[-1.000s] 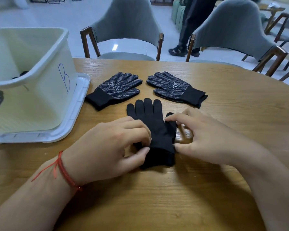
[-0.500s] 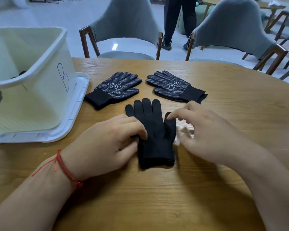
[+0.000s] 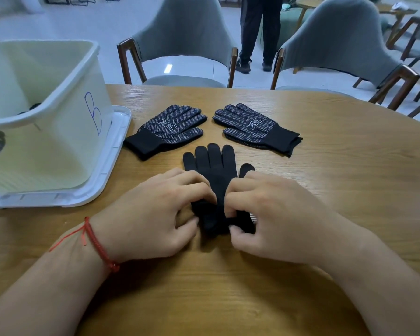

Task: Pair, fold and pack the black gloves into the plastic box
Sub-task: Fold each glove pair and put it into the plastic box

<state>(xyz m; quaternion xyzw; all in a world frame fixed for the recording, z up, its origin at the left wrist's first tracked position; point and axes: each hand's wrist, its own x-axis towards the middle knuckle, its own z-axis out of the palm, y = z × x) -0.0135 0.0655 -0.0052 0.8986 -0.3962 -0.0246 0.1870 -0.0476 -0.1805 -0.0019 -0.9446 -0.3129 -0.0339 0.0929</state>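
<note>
Plastic box (image 3: pixel 58 146) stood at the table's (image 3: pixel 337 202) left edge on a white lid (image 3: pixel 114 161), blue "B" on its near wall; something dark lay inside, too hidden to identify. Left hand (image 3: pixel 150 214), red string bracelet (image 3: pixel 95 241) at the wrist, had its fingers curled over the left side of the plain black glove (image 3: pixel 214 166), thumb tucked under near the cuff, pinching the fabric. The glove lay flat at table centre, fingers pointing away, cuff end bunched between the two hands. Right hand (image 3: pixel 277 214) gripped the same cuff end from the right, fingers bent over the top, thumb pressed against the lower edge. Beyond it lay two dotted gloves, palm up and apart from each other: the left dotted glove (image 3: pixel 170 129) near the lid, the right dotted glove (image 3: pixel 252 128) angled the other way. Half a second before, the hands had sat wider, each beside the glove, the cuff lying smooth; they had since closed inward onto it. Box and dotted gloves had not shifted.
</note>
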